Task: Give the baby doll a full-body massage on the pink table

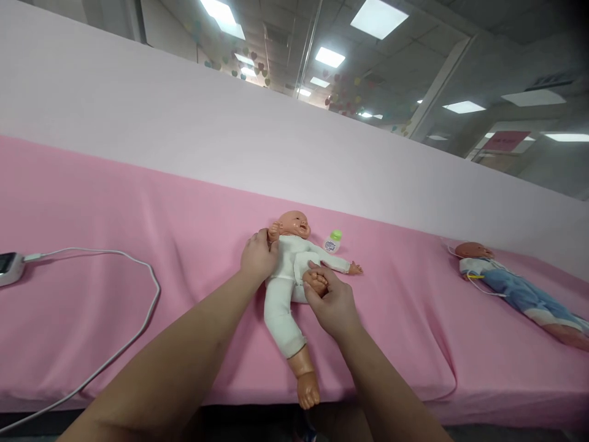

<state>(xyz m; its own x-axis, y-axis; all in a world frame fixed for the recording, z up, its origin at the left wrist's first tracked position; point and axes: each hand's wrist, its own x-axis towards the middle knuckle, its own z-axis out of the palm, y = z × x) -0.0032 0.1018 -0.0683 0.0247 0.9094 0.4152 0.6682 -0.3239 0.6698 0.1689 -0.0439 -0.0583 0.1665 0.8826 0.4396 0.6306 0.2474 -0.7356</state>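
A baby doll [281, 316] with a white cloth body lies on its back on the pink sheet, its head away from me. My left hand [258, 258] is closed around the doll's arm, whose small hand [274, 231] pokes out above my fingers. With my right hand [335, 302] I grip the doll's foot [315, 281], and that leg is bent up over the belly. The other leg lies stretched toward me, its foot [308, 389] at the table's front edge. Beside the doll's head lies a small clear bottle [332, 242] with a green cap.
At the right lies a second doll [515, 282] in blue and white clothes, with a thin tube on it. A white cable [154, 279] curves over the pink sheet [197, 233] from a white device [10, 269] on the left. Behind stands a white partition [184, 123] topped with glass.
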